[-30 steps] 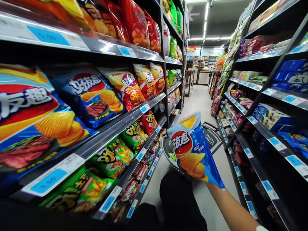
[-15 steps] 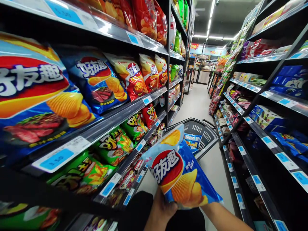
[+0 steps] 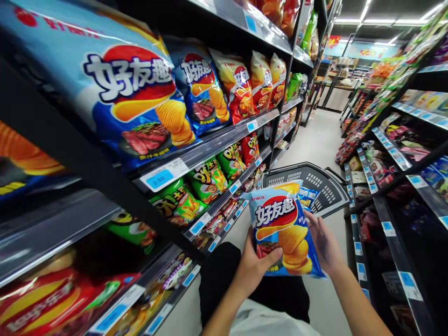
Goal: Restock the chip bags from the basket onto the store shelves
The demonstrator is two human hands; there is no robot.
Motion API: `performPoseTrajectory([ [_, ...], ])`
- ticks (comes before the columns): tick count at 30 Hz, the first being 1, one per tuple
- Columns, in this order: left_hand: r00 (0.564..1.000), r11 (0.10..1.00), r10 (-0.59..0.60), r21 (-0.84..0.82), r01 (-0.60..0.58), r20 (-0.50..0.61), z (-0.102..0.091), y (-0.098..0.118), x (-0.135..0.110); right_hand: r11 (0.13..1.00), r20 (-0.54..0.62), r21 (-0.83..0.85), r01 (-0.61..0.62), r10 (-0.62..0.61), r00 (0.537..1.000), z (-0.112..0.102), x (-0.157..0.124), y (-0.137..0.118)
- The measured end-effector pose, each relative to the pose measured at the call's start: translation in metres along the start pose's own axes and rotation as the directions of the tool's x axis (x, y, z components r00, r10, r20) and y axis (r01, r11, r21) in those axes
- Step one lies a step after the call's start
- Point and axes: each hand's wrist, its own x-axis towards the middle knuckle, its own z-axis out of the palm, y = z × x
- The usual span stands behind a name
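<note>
Blue crisp bag [image 3: 280,219] there, pinched in the left hand [image 3: 255,265]; the right hand [image 3: 325,245] loosely spread at its right edge, grey basket [image 3: 331,189] farther off.

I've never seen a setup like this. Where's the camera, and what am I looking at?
No machine here: these are a person's bare hands, seen from a camera worn on the head, looking forward and down in a shop aisle. The left hand holds a blue chip bag, thumb across its front. The right hand is at the bag's right edge; whether it grips is unclear. Beyond is a dark basket with blue packets inside. More chip bags line the shelves at left.
</note>
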Motion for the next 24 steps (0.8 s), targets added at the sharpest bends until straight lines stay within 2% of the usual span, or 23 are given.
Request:
performPoseTrajectory([
  [3, 0.999, 0.997, 0.051, 0.055, -0.05, -0.008, -0.003, -0.002, 0.003, 0.988, 0.094, -0.154, 0.002, 0.013, 0.996, 0.001, -0.005, -0.008],
  [5, 0.998, 0.995, 0.056, 0.087, -0.054, -0.021, -0.005, -0.003, 0.001, 0.952, 0.096, -0.307, 0.009, 0.021, 0.995, 0.007, -0.007, -0.008],
  [7, 0.999, 0.994, 0.044, 0.097, -0.041, -0.02, -0.006, -0.002, -0.001, 0.924, 0.066, -0.383, 0.013, 0.013, 0.998, 0.014, -0.009, -0.006],
  [11, 1.0, 0.994, 0.018, 0.105, -0.02, 0.015, -0.012, 0.003, -0.005, 0.932, 0.033, -0.36, 0.039, -0.029, 0.999, 0.024, -0.01, -0.001],
  [16, 0.999, 0.996, -0.019, 0.083, 0.015, 0.043, -0.018, 0.007, -0.009, 0.939, 0.033, -0.339, 0.066, -0.058, 0.998, 0.027, -0.012, 0.001],
  [24, 0.998, 0.992, 0.06, 0.114, -0.061, 0.008, -0.018, 0.015, -0.015, 0.918, 0.022, -0.385, 0.097, -0.096, 0.995, 0.031, -0.015, 0.006],
])
